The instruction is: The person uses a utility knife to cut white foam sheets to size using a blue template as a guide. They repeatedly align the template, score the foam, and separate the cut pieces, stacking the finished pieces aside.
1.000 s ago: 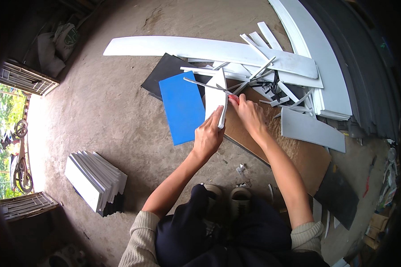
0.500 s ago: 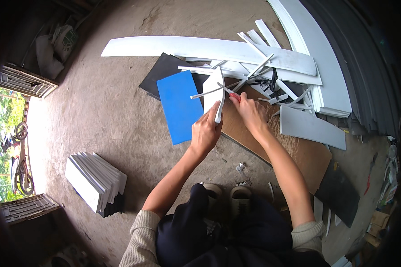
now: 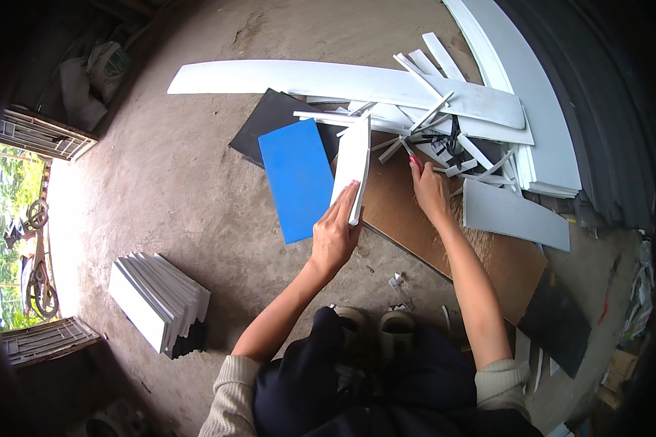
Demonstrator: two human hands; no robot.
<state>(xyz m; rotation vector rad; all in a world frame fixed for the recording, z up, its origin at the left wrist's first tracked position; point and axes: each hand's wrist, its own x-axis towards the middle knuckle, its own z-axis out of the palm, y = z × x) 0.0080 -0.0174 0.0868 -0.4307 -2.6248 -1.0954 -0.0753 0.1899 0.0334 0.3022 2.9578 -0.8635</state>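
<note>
My left hand is closed round the lower end of a white foam board, which is held raised and tilted with its narrow edge toward the right. In my right hand is a utility knife with a red handle. Its blade points up and away, near the white offcuts, apart from the board. Just left of the held board lies a flat blue sheet, partly over a black sheet. Beneath both hands is a brown wooden board.
Thin white offcuts are heaped beyond my right hand, under and around a long white strip. A grey-white piece lies on the brown board's right side. Several white boards stand stacked on the floor at left. Large sheets lean at far right.
My right hand with the knife has moved right, away from the white board. The thin strip that crossed the board no longer shows there. My left hand keeps its hold.
</note>
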